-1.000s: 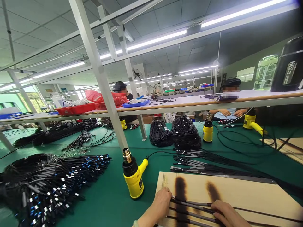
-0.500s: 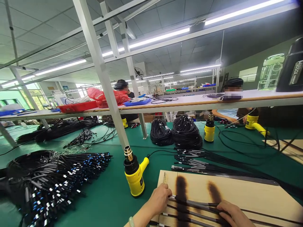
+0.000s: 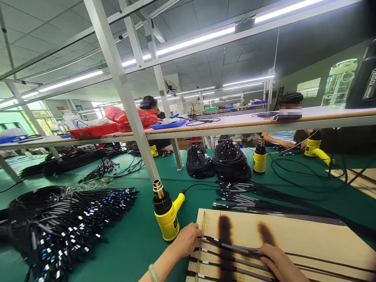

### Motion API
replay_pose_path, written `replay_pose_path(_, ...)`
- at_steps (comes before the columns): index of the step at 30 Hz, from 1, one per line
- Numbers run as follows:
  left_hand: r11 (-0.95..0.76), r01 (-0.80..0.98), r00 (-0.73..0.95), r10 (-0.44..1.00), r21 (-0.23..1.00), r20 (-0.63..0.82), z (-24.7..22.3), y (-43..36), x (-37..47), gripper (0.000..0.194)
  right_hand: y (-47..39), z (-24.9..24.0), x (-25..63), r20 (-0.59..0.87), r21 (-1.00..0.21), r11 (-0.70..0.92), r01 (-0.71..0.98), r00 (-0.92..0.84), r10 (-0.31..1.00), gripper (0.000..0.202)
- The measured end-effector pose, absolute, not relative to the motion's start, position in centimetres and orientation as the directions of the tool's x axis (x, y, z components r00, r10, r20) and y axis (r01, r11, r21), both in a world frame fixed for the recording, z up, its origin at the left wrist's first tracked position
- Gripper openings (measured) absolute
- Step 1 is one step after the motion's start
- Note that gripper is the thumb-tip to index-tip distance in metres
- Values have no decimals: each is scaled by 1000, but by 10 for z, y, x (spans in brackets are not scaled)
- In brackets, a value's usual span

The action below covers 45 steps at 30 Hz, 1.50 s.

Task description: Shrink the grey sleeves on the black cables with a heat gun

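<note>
Three cables (image 3: 243, 261) lie across the board (image 3: 317, 239); farther up it, a fourth cable (image 3: 235, 247), its end pinched in the left hand (image 3: 188, 239), its grey stretch gripped by the right hand (image 3: 277, 260); the row looks well along, though what's left I can't tell; left of the board, a heat gun (image 3: 167, 221) on the green table (image 3: 126, 246); behind the board, coils (image 3: 230, 162), a shelf (image 3: 241, 121), co-workers (image 3: 282, 137), strip lights (image 3: 196, 41).
</note>
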<state>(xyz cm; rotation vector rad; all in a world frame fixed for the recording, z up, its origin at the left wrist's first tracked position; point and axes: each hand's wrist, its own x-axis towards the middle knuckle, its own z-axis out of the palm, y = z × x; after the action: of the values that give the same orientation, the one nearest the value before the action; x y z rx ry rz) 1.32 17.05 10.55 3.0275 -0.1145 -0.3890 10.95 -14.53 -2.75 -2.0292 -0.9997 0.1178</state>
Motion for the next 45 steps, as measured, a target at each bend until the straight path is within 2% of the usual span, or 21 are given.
replay_pose_path(4, -993, -66, 972, -85, 93, -218, 101, 173, 12, 27, -144, -28, 110, 253, -711, -345, 613, 681, 688, 21)
replay_pose_path(10, -989, -100, 971, -120, 105, -206, 97, 173, 16, 15, -148, -30, 113, 260, -690, -344, 638, 661, 704, 24)
replay_pose_path(21, -980, -157, 970, -176, 123, -169, 94, 176, 16, 16, -146, -25, 112, 255, -694, -347, 631, 666, 701, 24)
replay_pose_path(34, -984, -165, 968, -175, 70, -178, 86, 176, 17, 11, -145, -34, 115, 271, -688, -340, 641, 663, 698, 22)
replay_pose_path(38, -984, -171, 965, -177, 43, -193, 85, 176, 12, 17, -156, -40, 118, 300, -657, -363, 661, 671, 679, 24)
replay_pose_path(42, -984, -179, 961, -179, 17, -211, 85, 175, 12, 9, -172, -43, 124, 288, -612, -374, 697, 636, 716, 27)
replay_pose_path(45, -983, -183, 962, -180, 5, -207, 85, 174, 12, 12, -178, -42, 126, 286, -576, -386, 720, 621, 730, 26)
